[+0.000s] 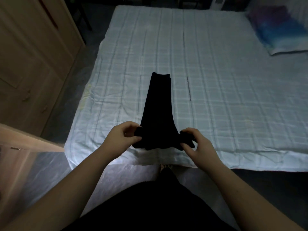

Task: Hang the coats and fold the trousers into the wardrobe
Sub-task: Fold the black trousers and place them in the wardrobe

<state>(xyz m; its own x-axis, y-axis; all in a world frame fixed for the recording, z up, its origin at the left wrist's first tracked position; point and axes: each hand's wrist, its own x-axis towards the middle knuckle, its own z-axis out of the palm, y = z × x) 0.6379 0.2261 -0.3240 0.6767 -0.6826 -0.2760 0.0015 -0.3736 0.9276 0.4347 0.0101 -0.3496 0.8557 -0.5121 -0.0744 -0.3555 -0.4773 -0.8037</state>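
Head view, looking down: black trousers point(157, 104) lie lengthwise on a pale checked bed point(216, 97), legs stacked and pointing away. Left hand point(120, 136) pinches the near left corner of the waistband between thumb and fingers; right hand point(197, 145) pinches the right corner likewise. A wooden wardrobe point(33, 64) stands left of the bed.

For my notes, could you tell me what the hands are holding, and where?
Black trousers, pinched at the near end's two corners: left hand, right hand.

Single head view, looking forward and down over near edge of bed point(216, 97), close above hands.
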